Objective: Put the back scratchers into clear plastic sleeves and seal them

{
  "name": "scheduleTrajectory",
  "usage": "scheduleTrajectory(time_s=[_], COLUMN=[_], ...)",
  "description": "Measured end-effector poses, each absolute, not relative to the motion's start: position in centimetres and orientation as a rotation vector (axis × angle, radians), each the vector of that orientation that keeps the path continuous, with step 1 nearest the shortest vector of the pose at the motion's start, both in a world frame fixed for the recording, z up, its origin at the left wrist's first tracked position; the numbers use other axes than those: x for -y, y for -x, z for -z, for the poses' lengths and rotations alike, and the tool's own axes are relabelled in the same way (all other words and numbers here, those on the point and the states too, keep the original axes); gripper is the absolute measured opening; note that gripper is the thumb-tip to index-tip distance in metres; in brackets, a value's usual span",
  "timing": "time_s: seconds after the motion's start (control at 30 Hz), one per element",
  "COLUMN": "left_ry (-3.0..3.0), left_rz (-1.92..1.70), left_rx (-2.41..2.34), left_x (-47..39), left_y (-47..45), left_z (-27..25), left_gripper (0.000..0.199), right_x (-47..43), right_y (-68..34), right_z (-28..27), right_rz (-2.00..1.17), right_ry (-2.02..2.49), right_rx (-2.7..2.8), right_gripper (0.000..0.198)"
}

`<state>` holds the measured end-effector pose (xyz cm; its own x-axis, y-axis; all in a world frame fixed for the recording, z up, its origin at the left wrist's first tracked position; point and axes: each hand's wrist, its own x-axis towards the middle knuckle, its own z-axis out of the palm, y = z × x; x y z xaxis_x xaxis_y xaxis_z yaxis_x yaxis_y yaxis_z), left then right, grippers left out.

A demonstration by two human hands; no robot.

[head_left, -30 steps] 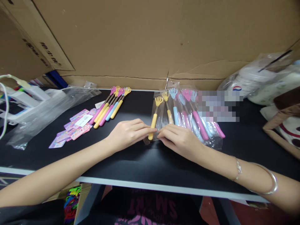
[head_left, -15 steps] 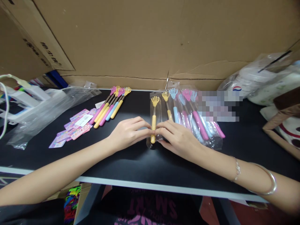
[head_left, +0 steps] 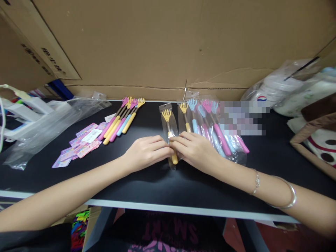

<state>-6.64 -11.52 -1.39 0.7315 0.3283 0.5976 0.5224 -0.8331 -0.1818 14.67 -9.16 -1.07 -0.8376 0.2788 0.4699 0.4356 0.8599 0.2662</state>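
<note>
A yellow back scratcher (head_left: 167, 116) lies inside a clear plastic sleeve (head_left: 165, 129), its claw pointing away from me. My left hand (head_left: 148, 153) is closed at the left side of its handle, fingertips on the sleeve. From the right, my right hand (head_left: 195, 148) closes on the same handle, its fingers bent over it and meeting those of the left. Beside my right hand lie several bagged back scratchers (head_left: 220, 138) in pink, blue and yellow. Left of my hands is a group of unbagged back scratchers (head_left: 118, 122).
Printed cards (head_left: 78, 143) lie in a loose pile on the black table (head_left: 147, 189). Clear empty sleeves (head_left: 47, 129) and a white plastic object (head_left: 28, 115) are at the left. A cardboard wall (head_left: 147, 45) rises behind. Bagged white containers (head_left: 278, 87) stand at the right.
The bagged yellow back scratcher has tilted, its claw end shifting left and its handle end slightly right. Both hands stay on it, the right one a little farther left.
</note>
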Motion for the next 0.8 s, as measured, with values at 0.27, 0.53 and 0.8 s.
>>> scheduleTrajectory(time_s=[0.27,0.53,0.8], left_ry=[2.643,2.759,2.842], left_rz=[0.660,0.393,0.256], left_rx=[0.615,0.713,0.745], left_x=[11.3,10.2,10.2], left_y=[7.2,9.1,9.2], left_z=[0.7,0.1,0.5], left_gripper=[0.020,0.025,0.026], right_x=[9.1,8.9,6.8], right_y=[-15.4,-17.4,-21.5], right_z=[-0.3,-3.5,-5.5], right_rz=[0.901,1.031,0.992], right_ry=[0.302,0.265,0.419], right_rx=[2.565,2.511,2.379], right_gripper=[0.020,0.021,0.020])
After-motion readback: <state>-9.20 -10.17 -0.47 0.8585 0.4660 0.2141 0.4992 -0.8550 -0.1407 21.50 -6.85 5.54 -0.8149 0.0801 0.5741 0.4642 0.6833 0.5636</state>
